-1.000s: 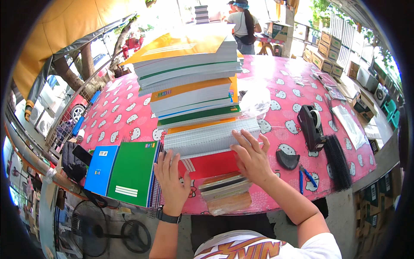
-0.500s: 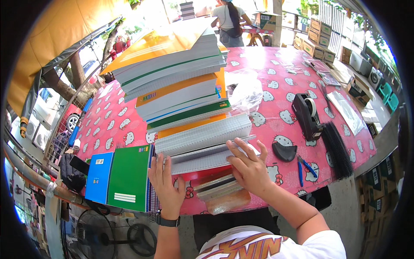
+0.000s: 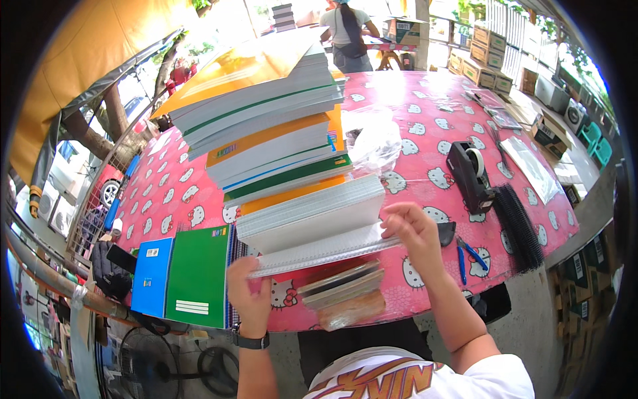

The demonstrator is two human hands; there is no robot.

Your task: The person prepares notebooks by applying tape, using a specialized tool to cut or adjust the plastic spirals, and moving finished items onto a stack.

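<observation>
A thick sheaf of white paper [image 3: 332, 252] with a row of punched holes along its edge lies between my hands. At its left end my left hand [image 3: 251, 292] is closed on the corner. My right hand [image 3: 417, 233] pinches the right end, thumb and fingers bent around it. Just beyond stands a tall, leaning stack of unbound notebooks [image 3: 279, 143] with orange, green and blue covers between white page blocks. Below the sheaf lie a few bundles [image 3: 345, 286] that look wrapped in clear plastic.
On the left lie a green notebook [image 3: 197, 276] and a blue notebook [image 3: 151, 276]. A tape dispenser [image 3: 470, 179], blue-handled pliers [image 3: 473, 256] and black binding coils [image 3: 518, 229] sit at the right on the pink tablecloth [image 3: 438, 120]. Another person [image 3: 349, 40] stands beyond the table.
Both hands went from fingers laid against the sheaf to gripping its ends. The sheaf has tilted, showing its punched edge. My right hand has moved up and slightly right.
</observation>
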